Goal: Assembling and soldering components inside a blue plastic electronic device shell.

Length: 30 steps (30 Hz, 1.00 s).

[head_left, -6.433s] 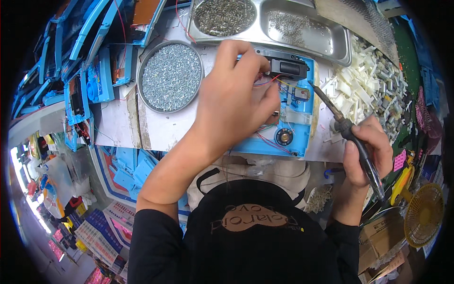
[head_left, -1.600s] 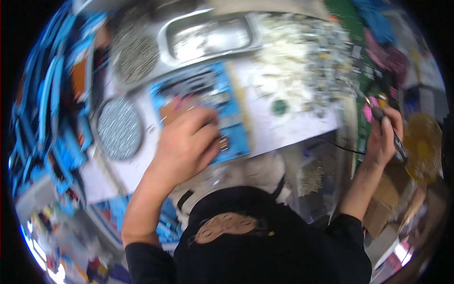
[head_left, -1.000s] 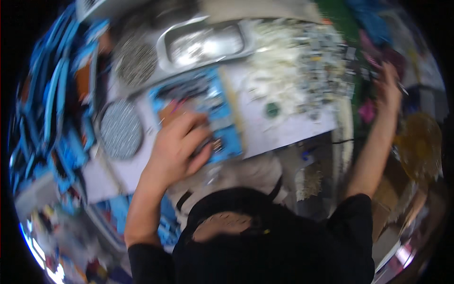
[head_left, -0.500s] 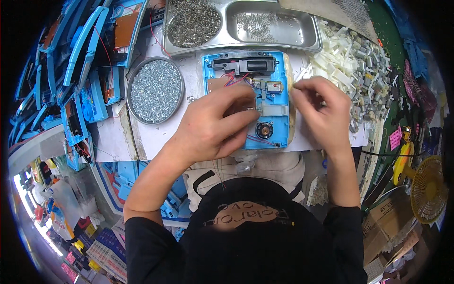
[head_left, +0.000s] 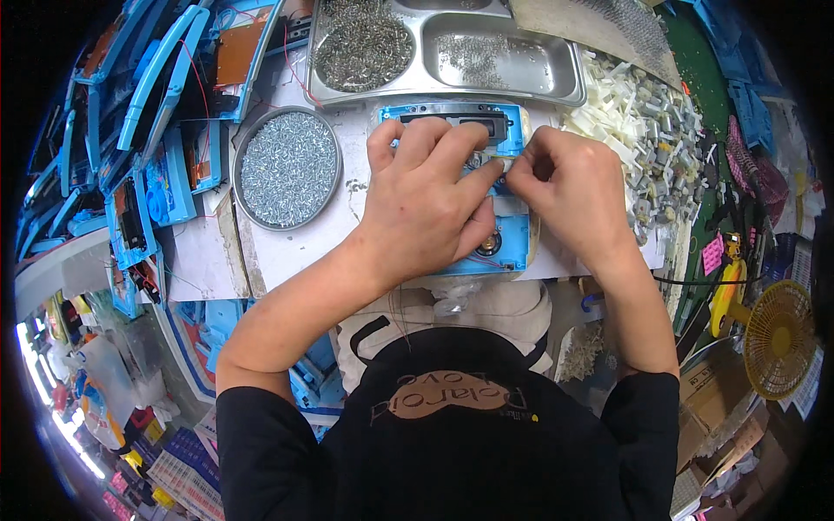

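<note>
A blue plastic housing (head_left: 514,247) lies open side up on the worktable in front of me. A dark bar-shaped part sits along its far end, and a round speaker (head_left: 490,243) shows near its near right corner. My left hand (head_left: 432,195) covers most of the housing, fingers bent and closed, the index fingertip reaching toward the right hand. My right hand (head_left: 569,187) is pinched at the housing's far right side, its fingertips close to the left index finger. Whatever either hand grips is hidden by the fingers.
Left of the housing stands a round dish (head_left: 288,169) full of small screws. A steel compartment tray (head_left: 419,82) with metal parts lies beyond. White plastic pieces (head_left: 608,104) and grey parts (head_left: 665,156) are heaped to the right. Blue housings (head_left: 165,113) with wires are piled at left.
My left hand has moved up and right over the housing, hiding its middle. My right hand has come left onto the housing's edge, so the hands now nearly meet.
</note>
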Motion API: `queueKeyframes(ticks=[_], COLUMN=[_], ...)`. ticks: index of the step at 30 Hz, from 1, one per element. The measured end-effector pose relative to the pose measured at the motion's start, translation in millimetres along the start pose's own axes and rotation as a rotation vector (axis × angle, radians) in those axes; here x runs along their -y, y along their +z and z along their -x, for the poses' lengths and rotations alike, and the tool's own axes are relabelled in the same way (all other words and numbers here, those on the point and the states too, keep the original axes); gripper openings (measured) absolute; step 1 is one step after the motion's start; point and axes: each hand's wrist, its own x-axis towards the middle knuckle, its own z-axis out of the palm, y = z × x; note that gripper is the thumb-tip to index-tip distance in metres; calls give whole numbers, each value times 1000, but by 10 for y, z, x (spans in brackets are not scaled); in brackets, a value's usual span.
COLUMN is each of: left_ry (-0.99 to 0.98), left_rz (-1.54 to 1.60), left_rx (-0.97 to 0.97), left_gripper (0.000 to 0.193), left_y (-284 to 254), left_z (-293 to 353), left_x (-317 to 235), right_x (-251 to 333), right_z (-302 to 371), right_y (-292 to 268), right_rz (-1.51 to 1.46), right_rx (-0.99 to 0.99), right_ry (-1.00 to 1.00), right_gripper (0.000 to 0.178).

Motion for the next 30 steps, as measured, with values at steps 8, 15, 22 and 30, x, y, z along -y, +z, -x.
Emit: queueKeyframes(ticks=[8,15,22,30], left_ry=[13,8,-22,-46], left_rz=[-12,25,36,192], left_rx=[-23,-27,40,34], left_gripper=[31,32,39,34], left_y=[48,45,-9,-114], left_z=[7,53,11,-78], left_x=[14,38,-22,98], right_x=[115,-50,-210,-615], right_z=[-51,-162,-113,-626], right_y=[-25,-190,-87,-866], right_rz=[421,-97,-402,-574], right_rx=[48,303,348,212], right_ry=[-187,66,330,332], right_gripper=[19,21,24,17])
